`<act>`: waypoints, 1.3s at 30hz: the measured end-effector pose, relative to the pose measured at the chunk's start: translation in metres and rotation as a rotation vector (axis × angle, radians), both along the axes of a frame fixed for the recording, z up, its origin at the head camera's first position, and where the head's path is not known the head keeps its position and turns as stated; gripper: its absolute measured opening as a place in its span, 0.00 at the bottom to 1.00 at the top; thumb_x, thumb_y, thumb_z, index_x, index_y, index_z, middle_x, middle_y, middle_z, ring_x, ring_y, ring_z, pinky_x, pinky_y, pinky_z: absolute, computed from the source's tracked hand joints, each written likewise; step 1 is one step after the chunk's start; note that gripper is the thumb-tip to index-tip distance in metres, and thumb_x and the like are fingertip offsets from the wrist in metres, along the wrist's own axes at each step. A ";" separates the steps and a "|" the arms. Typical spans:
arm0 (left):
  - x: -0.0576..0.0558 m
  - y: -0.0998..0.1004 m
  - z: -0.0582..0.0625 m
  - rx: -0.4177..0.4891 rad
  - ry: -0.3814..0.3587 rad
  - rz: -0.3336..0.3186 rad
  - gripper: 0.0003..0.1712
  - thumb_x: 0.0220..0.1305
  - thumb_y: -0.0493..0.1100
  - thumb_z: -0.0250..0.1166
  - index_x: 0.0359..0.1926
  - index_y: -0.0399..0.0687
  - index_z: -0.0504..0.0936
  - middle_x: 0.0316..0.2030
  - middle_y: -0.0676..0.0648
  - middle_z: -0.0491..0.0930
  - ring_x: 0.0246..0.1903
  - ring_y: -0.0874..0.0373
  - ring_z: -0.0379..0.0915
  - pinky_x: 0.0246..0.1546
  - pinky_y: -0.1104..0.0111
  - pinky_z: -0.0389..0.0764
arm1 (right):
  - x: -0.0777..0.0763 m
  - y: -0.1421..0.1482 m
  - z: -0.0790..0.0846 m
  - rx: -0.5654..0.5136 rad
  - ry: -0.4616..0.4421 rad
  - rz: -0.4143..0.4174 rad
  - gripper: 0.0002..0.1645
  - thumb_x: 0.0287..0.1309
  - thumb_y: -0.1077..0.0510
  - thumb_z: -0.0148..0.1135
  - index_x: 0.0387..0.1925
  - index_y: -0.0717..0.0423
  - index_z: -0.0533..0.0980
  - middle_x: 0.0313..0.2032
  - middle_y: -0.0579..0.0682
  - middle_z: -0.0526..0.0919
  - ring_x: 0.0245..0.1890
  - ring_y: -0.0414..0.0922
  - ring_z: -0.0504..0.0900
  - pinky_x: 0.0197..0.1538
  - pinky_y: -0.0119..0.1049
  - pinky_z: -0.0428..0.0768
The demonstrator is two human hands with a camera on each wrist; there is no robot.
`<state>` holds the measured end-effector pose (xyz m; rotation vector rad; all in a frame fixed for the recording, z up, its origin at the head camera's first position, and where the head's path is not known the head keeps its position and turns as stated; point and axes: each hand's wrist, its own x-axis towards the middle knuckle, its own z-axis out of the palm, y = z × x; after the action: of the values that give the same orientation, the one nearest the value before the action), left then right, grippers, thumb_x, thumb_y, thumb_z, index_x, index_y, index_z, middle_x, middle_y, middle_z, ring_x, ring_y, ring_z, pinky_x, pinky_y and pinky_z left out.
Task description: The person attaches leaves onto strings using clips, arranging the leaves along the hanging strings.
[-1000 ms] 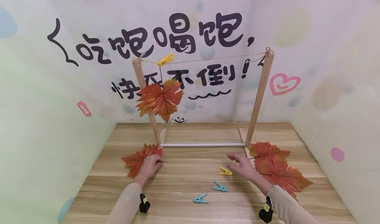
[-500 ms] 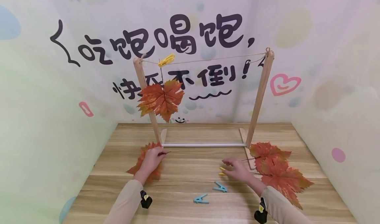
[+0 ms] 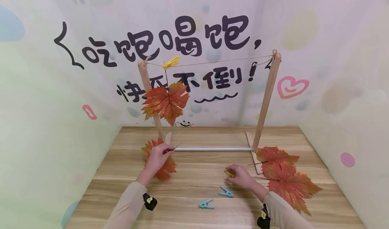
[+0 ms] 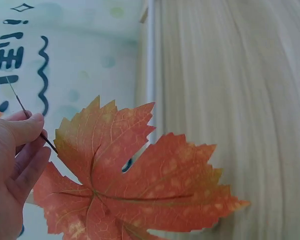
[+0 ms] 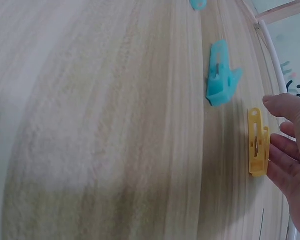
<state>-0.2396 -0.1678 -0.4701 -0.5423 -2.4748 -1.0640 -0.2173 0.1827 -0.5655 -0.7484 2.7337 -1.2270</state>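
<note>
My left hand (image 3: 157,159) pinches the thin dark stem of an orange-red artificial leaf (image 4: 140,185) between thumb and fingers. In the left wrist view the leaf blade hangs below the hand, off the table. Low over the table, my right hand (image 3: 241,177) reaches round a yellow clothespin (image 5: 257,145). Its fingers touch or nearly touch the clip, while the thumb stands apart from it in the right wrist view. Another yellow clothespin (image 3: 171,63) clips a similar leaf (image 3: 168,101) by its stem to the string (image 3: 218,61) of a wooden frame.
Two blue clothespins (image 3: 206,204) lie on the table (image 3: 182,188) nearer me. Overlapping orange leaves (image 3: 291,180) lie right of my right hand, stems pointing left. Wooden posts (image 3: 267,101) and a white rod (image 3: 212,149) form the frame before a printed wall.
My left hand has lifted the leaf off the table and moved slightly right and away. The right hand has come down and left to the yellow clothespin, its fingers drawing in around it.
</note>
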 end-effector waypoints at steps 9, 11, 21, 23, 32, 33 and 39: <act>0.003 0.010 0.019 0.030 0.018 -0.014 0.07 0.46 0.31 0.69 0.31 0.41 0.85 0.28 0.48 0.83 0.27 0.59 0.77 0.30 0.68 0.80 | 0.001 -0.005 -0.002 0.032 0.060 -0.016 0.22 0.44 0.62 0.69 0.42 0.72 0.76 0.35 0.57 0.79 0.36 0.51 0.78 0.38 0.41 0.78; 0.003 0.013 0.020 0.035 0.019 -0.020 0.06 0.46 0.31 0.69 0.30 0.40 0.85 0.27 0.47 0.82 0.26 0.59 0.77 0.29 0.69 0.80 | 0.001 -0.006 -0.002 0.035 0.068 -0.031 0.23 0.43 0.62 0.70 0.41 0.71 0.76 0.34 0.56 0.79 0.35 0.49 0.78 0.37 0.39 0.78; 0.004 0.025 0.017 0.059 -0.018 -0.036 0.07 0.46 0.30 0.69 0.31 0.40 0.85 0.27 0.47 0.83 0.26 0.58 0.77 0.29 0.70 0.80 | 0.001 -0.009 -0.012 0.062 0.123 -0.092 0.17 0.39 0.61 0.72 0.35 0.64 0.80 0.31 0.49 0.78 0.31 0.42 0.75 0.33 0.33 0.75; 0.004 0.027 0.017 0.061 -0.028 -0.033 0.07 0.46 0.31 0.69 0.31 0.40 0.85 0.27 0.47 0.83 0.26 0.58 0.77 0.29 0.70 0.80 | 0.001 -0.009 -0.013 0.054 0.127 -0.100 0.15 0.39 0.62 0.72 0.33 0.63 0.80 0.30 0.48 0.77 0.30 0.41 0.74 0.32 0.32 0.75; 0.004 0.032 0.020 0.103 -0.091 -0.010 0.06 0.47 0.32 0.69 0.30 0.40 0.85 0.27 0.46 0.83 0.26 0.58 0.77 0.28 0.71 0.79 | -0.003 -0.004 -0.010 0.070 0.096 -0.067 0.14 0.42 0.61 0.70 0.34 0.63 0.80 0.30 0.49 0.79 0.29 0.41 0.75 0.31 0.32 0.74; 0.004 0.032 0.020 0.111 -0.100 -0.014 0.06 0.47 0.32 0.69 0.30 0.39 0.85 0.27 0.46 0.83 0.26 0.58 0.77 0.28 0.71 0.79 | -0.003 -0.003 -0.009 0.069 0.094 -0.067 0.15 0.42 0.60 0.70 0.34 0.63 0.80 0.30 0.49 0.79 0.30 0.42 0.75 0.32 0.32 0.74; 0.002 0.030 0.022 0.171 -0.077 -0.066 0.03 0.50 0.33 0.68 0.29 0.39 0.84 0.25 0.46 0.83 0.23 0.60 0.76 0.24 0.71 0.79 | -0.007 0.001 0.002 0.070 0.115 -0.055 0.16 0.44 0.61 0.69 0.36 0.65 0.79 0.32 0.51 0.80 0.32 0.44 0.78 0.33 0.33 0.77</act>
<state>-0.2381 -0.1374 -0.4476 -0.5424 -2.4157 -1.3310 -0.2243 0.1837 -0.5632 -0.7642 2.8909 -1.1244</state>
